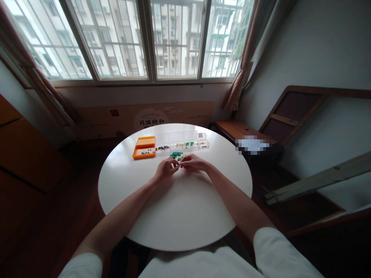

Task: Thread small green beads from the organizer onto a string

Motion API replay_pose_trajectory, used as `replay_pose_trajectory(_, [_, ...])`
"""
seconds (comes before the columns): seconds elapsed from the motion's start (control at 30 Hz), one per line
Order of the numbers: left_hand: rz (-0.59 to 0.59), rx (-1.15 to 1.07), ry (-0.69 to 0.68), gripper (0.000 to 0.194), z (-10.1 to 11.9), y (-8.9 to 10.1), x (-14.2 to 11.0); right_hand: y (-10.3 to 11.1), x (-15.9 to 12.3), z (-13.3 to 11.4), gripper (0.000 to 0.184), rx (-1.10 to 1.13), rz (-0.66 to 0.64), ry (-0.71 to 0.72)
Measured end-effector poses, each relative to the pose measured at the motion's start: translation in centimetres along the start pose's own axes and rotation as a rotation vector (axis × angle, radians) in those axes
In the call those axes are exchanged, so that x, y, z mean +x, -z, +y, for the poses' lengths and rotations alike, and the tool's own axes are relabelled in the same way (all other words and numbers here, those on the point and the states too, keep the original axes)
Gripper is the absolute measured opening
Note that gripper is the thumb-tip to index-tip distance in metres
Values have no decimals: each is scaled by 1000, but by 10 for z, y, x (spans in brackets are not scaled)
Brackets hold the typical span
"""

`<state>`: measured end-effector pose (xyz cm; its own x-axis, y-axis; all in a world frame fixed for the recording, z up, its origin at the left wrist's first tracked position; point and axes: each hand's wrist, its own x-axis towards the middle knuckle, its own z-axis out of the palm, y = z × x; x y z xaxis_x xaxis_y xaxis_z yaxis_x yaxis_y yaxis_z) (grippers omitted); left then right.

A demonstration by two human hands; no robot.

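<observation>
Over the middle of the round white table, my left hand [167,168] and my right hand [194,162] meet at the fingertips. Both are closed in a pinch around a small green piece [180,165], probably a plastic building piece; its exact shape is too small to tell. Just beyond the fingers lies a loose pile of small blue and green pieces [176,155], partly hidden by my hands. Behind it, an open clear plastic case [179,138] holds dark, pale and green pieces in separate compartments. An orange tray [144,156] to the left contains several blue and dark bits.
The white table [174,220] stands in front of a barred window [174,42]. A large printed cardboard panel [116,116] leans below the sill. On the right are a wooden bench [228,127] with a blurred pale patch and a leaning wooden frame [292,108].
</observation>
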<state>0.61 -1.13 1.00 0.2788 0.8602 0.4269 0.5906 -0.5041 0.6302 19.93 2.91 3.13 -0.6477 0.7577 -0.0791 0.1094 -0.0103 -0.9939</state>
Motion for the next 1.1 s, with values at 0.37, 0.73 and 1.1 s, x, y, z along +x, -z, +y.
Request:
replay_pose_trajectory(0.37, [-8, 5, -6, 14, 1, 0, 0, 0, 0, 1, 32, -19, 6, 7])
replay_pose_trajectory(0.73, [-15, 3, -11, 13, 1, 1, 0, -1, 0, -1, 34, -10, 1, 0])
replay_pose_trajectory(1.1, [24, 53, -5, 19, -1, 0, 0, -3, -1, -1, 35, 27, 29, -7])
